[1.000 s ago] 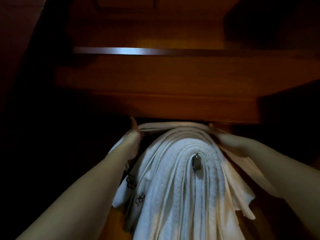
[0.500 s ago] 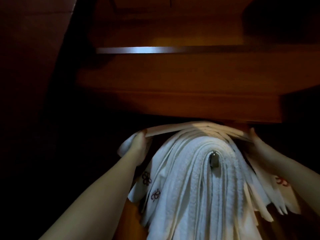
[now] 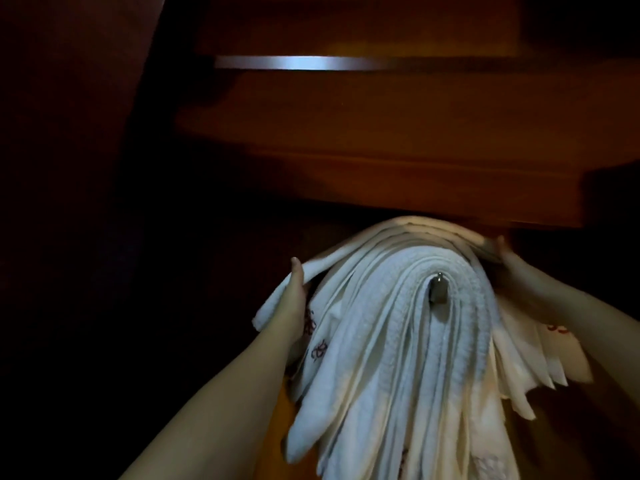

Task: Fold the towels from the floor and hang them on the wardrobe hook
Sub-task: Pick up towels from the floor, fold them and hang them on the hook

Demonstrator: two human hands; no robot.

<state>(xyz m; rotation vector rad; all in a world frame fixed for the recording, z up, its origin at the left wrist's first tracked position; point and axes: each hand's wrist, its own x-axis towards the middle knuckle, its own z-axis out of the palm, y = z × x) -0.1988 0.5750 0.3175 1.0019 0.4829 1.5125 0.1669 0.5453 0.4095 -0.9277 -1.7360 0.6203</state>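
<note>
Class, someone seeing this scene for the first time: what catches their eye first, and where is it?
A thick stack of white towels draped over a metal hook, bright at centre. The left hand and right hand hold the top towel's sides, beneath a wooden shelf.

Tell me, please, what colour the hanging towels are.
White towels, some with small dark-red embroidery; head view.

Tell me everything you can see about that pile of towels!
The towels are white, soft-looking cloth, many folded layers draped over a small metal hook under a wooden shelf. Their ends hang down on both sides. Some have dark red stitched patterns. The left hand and right hand hold the top layer's sides.
</note>
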